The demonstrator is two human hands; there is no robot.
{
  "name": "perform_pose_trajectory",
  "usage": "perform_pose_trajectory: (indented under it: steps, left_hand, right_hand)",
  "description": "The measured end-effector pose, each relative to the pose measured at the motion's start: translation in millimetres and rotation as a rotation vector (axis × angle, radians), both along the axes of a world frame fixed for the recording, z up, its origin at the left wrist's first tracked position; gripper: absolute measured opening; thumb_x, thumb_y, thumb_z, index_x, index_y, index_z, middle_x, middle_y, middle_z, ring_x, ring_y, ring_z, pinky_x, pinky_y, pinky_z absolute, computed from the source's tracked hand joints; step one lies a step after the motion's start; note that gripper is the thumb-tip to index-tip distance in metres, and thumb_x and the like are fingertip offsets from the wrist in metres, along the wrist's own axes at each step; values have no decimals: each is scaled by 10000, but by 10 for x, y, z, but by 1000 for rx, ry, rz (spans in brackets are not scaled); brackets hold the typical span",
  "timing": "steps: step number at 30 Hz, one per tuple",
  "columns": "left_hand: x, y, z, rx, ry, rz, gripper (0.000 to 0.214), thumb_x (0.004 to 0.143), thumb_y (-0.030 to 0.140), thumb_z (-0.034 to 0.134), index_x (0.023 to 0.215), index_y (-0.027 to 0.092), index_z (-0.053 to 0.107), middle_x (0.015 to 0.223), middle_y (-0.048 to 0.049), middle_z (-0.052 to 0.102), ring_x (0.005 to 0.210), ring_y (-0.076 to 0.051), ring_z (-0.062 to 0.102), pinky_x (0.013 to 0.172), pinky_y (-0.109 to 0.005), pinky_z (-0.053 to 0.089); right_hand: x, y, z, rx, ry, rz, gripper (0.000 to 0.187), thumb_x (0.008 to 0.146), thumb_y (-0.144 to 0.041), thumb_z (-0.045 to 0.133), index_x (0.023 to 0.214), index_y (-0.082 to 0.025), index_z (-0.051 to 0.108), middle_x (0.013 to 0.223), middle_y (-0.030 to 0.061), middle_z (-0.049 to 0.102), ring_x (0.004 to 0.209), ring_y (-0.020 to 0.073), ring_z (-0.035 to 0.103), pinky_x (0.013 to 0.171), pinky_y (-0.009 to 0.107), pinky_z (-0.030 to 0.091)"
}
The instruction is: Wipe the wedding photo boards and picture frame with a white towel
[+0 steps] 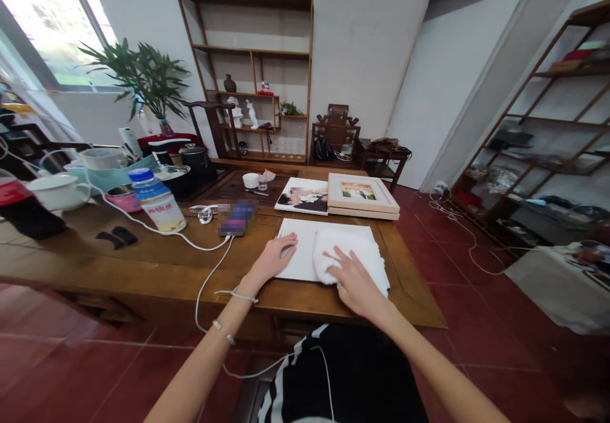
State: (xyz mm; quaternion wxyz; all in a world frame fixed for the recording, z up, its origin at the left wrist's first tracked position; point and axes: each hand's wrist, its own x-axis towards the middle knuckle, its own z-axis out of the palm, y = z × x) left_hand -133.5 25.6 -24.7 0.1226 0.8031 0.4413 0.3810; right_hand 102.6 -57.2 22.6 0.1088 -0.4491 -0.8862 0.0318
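Observation:
My left hand (275,256) lies flat with fingers spread on the left edge of a white board (305,239) that rests on the wooden table (157,264). Fingers stretched out, my right hand (351,278) presses down on a white cloth (347,248) spread over the right part of that board. Neither hand grips anything. Just beyond the board sit a framed picture (362,194) on a stack and a printed photo (303,195) to its left.
A phone (238,218) with a white cable (210,277), a water bottle (157,202), a small glass, bowls, pots and a dark bottle crowd the table's left half. Shelves stand behind and at the right. Cables trail over the red tiled floor.

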Motion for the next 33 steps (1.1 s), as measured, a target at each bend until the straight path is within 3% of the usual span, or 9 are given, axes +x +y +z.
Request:
perform_pose_trajectory:
  steps: [6,10,13,20,23,26,33]
  left_hand:
    - [-6,7,-7,-15,-10,-1,250,802,239,502,967,153,668,1123,-117,642,1114,-224,562,990,-407,411]
    - [-10,34,-40,-19,-21,-6,247,801,241,502,961,155,668,1130,-119,638,1116,-222,559,989,-405,410]
    - [-6,36,-42,-32,-27,-1,238,801,240,501,954,169,669,1129,-105,641,1119,-223,557,994,-413,402]
    - [10,-20,22,-16,-24,10,244,807,238,494,967,168,665,1113,-98,651,1112,-219,564,989,-395,412]
    - [6,-23,21,-5,-13,4,244,811,231,488,970,173,663,1116,-94,651,1114,-212,563,987,-393,415]
    - [-1,-11,1,2,-22,-11,242,811,229,489,969,171,663,1116,-98,650,1115,-209,562,986,-391,416]
    - [-11,23,-33,-35,-38,-13,240,802,239,502,961,174,670,1132,-102,640,1123,-231,554,998,-433,393]
  right_hand:
    - [-61,789,80,-14,-73,-195,487,734,-32,336,1163,-175,517,1260,120,514,1310,229,265,1016,465,230]
    - [-238,923,95,22,-89,-240,454,747,-42,337,1134,-163,540,1271,131,504,1286,282,278,989,515,227]
    - [-336,699,46,42,-110,-223,453,731,-49,377,1136,-163,545,1382,103,394,1302,307,222,1007,543,176]
    - [-343,-291,87,-43,-120,-17,405,740,-105,414,1109,-180,563,1422,67,342,1327,325,170,1048,557,122]
    - [-295,-389,131,-84,-85,46,417,720,-83,407,1088,-198,566,1408,43,371,1334,298,173,1055,538,141]
    - [-256,-136,123,-49,-58,42,463,697,-44,388,1100,-199,554,1390,41,401,1333,266,188,1057,510,162]
    - [-356,789,112,10,-102,-128,468,735,-39,371,1153,-178,531,1353,80,441,1313,251,237,1033,503,180]
